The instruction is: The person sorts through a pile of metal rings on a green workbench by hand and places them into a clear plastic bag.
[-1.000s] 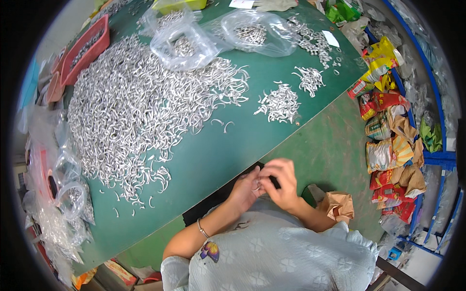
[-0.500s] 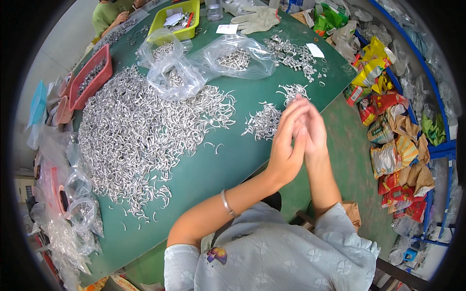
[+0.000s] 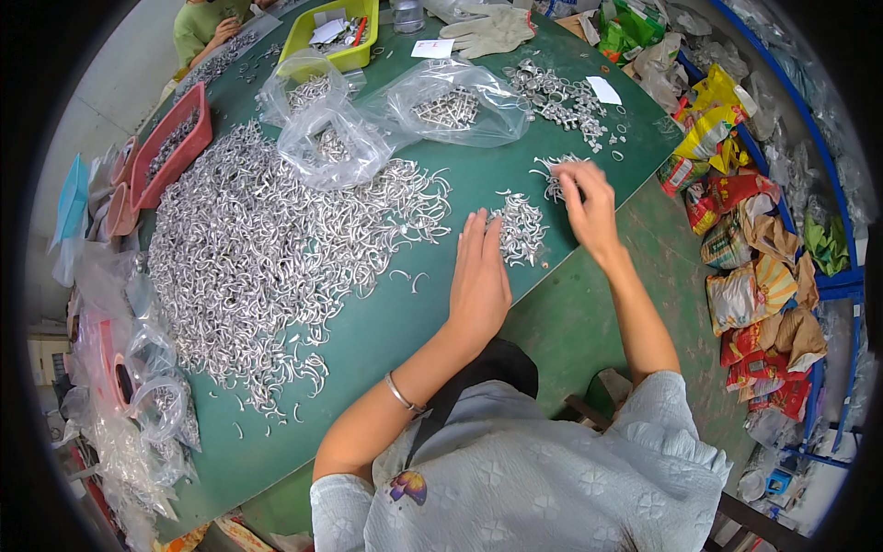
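My left hand (image 3: pixel 481 281) lies with fingers stretched out on the green table, along the left side of a small heap of curved silver metal pieces (image 3: pixel 521 232). My right hand (image 3: pixel 592 204) is at the right edge of a second small heap of metal pieces (image 3: pixel 552 168), farther off. Its fingers are loosely bent, the thumb stands apart, and no piece shows in its grasp; the fingertips are slightly blurred. To the left spreads a large pile of similar curved metal pieces (image 3: pixel 248 248).
Clear plastic bags (image 3: pixel 497 120) holding metal parts stand behind the large pile. A red bin (image 3: pixel 189 152), a yellow bin (image 3: pixel 363 57), a glove (image 3: pixel 487 32) and loose rings (image 3: pixel 561 101) are on the table (image 3: pixel 368 340). Another person (image 3: pixel 195 32) works at far left. Shelves with bags (image 3: pixel 736 304) stand right.
My hands were together above the table's edge and have come apart. The left moved down and left beside the nearer small heap; the right moved to the farther one.
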Demonstrator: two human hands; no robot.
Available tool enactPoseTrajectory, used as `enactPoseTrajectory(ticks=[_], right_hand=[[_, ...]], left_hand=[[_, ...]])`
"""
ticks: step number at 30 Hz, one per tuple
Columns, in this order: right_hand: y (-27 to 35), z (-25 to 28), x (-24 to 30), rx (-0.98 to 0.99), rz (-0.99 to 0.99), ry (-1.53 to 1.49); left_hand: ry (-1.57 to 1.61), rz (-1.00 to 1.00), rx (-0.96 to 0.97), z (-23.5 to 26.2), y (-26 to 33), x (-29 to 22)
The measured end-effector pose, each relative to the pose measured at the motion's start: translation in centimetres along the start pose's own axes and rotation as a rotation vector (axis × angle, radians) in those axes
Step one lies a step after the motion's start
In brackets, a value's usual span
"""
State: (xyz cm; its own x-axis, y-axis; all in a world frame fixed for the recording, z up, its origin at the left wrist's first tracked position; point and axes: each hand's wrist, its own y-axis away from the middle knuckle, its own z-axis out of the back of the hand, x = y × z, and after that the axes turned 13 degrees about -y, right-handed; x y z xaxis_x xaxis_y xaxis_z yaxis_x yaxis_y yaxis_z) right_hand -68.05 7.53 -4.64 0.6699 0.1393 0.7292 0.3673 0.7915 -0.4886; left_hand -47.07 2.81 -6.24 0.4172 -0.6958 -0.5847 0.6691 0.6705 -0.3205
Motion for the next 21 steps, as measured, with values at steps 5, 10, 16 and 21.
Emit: enactPoseTrajectory(ticks=[5, 10, 16, 21], right_hand=[[2.0, -2.1, 1.8, 0.179, -0.106, -0.31], [1.4, -3.5, 1.6, 0.348, -0.025, -0.071], [-0.1, -2.6, 1.0, 0.486, 0.009, -0.24], [0.5, -3.2, 1.4, 0.58, 0.057, -0.102]], left_hand=[[-0.065, -0.035, 0.018, -1.0, -0.4, -0.2], [0.328, -0.065, -0.016, 1.8, 1.1, -1.7], [1.445, 0.722, 0.847, 1.1, 7.1, -1.7], [1.848, 0.885, 0.645, -4.2, 7.7, -0.2]])
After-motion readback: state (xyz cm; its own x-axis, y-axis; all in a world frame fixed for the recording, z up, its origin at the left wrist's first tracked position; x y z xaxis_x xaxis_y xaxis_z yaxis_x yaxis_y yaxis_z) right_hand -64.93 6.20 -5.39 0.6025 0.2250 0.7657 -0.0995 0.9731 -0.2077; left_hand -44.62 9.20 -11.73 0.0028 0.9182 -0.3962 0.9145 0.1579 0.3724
